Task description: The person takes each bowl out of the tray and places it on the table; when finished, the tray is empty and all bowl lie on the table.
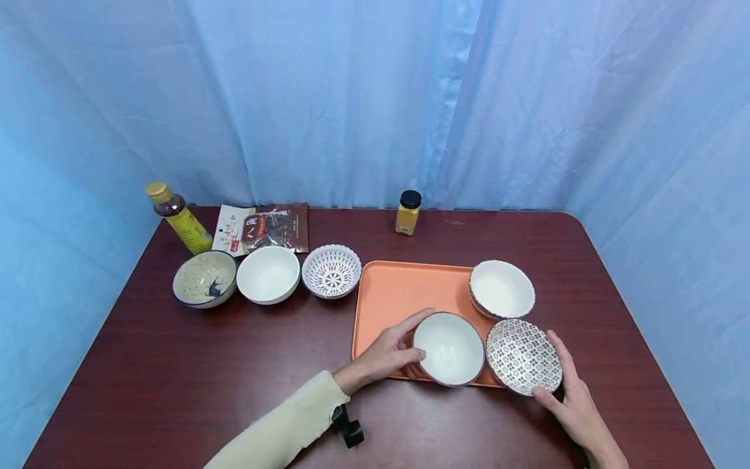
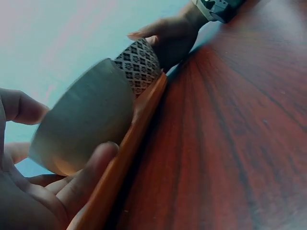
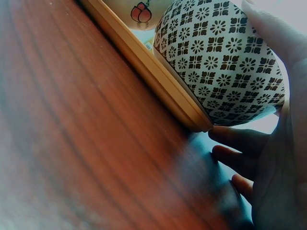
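Observation:
Over the near side of an orange tray (image 1: 410,286), my left hand (image 1: 389,352) holds a pale bowl (image 1: 450,350) from its left, thumb and fingers spread around it. A red bud motif marks that bowl's outer wall in the right wrist view. My right hand (image 1: 571,404) grips a bowl with a dark floral pattern (image 1: 523,357) at the tray's near right corner. Its thumb (image 3: 273,26) lies along the patterned wall, with the other fingers lower down. Behind these two bowls, a white bowl (image 1: 502,288) sits at the tray's far right corner.
Left of the tray stand a white lattice-patterned bowl (image 1: 331,271), a plain white bowl (image 1: 268,275) and a speckled bowl (image 1: 205,279). Behind them are food packets (image 1: 263,228) and a yellow-capped bottle (image 1: 181,218). A black-lidded jar (image 1: 408,213) stands near the back edge.

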Tool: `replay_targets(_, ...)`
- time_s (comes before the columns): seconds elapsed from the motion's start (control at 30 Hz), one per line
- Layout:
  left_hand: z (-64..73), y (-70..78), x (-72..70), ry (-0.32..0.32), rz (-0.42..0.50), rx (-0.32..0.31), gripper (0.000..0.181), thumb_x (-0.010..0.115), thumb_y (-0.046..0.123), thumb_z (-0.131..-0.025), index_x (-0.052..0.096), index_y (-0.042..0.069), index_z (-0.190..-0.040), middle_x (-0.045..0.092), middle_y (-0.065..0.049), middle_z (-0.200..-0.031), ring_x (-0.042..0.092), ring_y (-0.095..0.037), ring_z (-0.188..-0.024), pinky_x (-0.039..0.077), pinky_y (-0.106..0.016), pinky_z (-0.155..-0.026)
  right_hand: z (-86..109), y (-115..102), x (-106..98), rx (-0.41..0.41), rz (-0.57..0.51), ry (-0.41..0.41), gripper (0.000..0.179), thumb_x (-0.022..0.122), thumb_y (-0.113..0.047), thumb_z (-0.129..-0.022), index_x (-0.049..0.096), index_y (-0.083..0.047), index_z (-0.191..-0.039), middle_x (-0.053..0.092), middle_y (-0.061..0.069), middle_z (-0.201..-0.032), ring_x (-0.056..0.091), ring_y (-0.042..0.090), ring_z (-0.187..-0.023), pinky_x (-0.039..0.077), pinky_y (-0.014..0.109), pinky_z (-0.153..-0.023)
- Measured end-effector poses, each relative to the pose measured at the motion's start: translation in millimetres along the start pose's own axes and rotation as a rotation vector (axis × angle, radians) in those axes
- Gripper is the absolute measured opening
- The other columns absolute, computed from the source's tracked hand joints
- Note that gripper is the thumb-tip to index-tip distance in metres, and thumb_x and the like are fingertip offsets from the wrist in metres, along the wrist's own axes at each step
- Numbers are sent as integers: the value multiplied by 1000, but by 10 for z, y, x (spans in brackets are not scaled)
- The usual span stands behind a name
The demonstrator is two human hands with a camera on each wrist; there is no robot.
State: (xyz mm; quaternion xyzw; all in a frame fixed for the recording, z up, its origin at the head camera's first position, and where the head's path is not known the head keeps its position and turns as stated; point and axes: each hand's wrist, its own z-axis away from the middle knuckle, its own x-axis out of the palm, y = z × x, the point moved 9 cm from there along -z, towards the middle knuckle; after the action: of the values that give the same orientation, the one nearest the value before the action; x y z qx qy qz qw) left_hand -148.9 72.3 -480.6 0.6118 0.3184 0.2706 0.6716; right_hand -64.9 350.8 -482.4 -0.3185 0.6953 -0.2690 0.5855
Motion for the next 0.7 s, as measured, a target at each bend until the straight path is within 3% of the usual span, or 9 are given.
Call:
replay_targets(0.07, -2, -23, 18, -13, 18, -14, 72, 59, 6, -91, 36, 26, -156, 48, -18, -151, 68, -18, -67, 62, -31, -55, -4, -3, -1, 3, 0, -2, 89, 66, -16, -90, 14, -19, -162, 15, -32, -160, 19, -23, -136, 19, -7, -99)
replay_targets(0.2, -1, -58, 43, -15, 80, -37, 72, 58, 4, -91, 36, 26, -156, 45, -18, -153, 67, -13, -69, 64, -35, -61, -2, -1, 8, 23, 10, -9, 88, 65, -18, -91, 13, -19, -162, 14, -33, -159, 18, -24, -134, 18, -7, -98)
replay_targets(0.37, -14, -70, 65, -6, 180, -22, 73, 56, 1, -88, 36, 18, -156, 42, -19, -154, 67, -18, -93, 65, -42, -69, 3, 3, 5, 24, 13, -6, 88, 65, -18, -91, 14, -18, -162, 14, -33, -159, 18, -24, -135, 18, -7, -97)
replay_targets(0.5, -25, -69, 60, 15, 202, 1, 73, 55, -1, -86, 37, 13, -155, 42, -18, -155, 62, -24, -110, 65, -45, -70, -1, 3, 2, 23, 13, -5, 88, 65, -18, -91, 14, -17, -162, 14, -34, -158, 18, -24, -134, 18, -7, -97)
replay_targets(0.7, -19, -36, 43, 65, 216, 1, 75, 53, -6, -82, 40, 12, -154, 47, -20, -151, 59, -28, -118, 65, -43, -67, -2, 2, 2, 25, 15, -8, 88, 65, -18, -91, 13, -18, -162, 14, -35, -158, 18, -26, -133, 18, -8, -97)
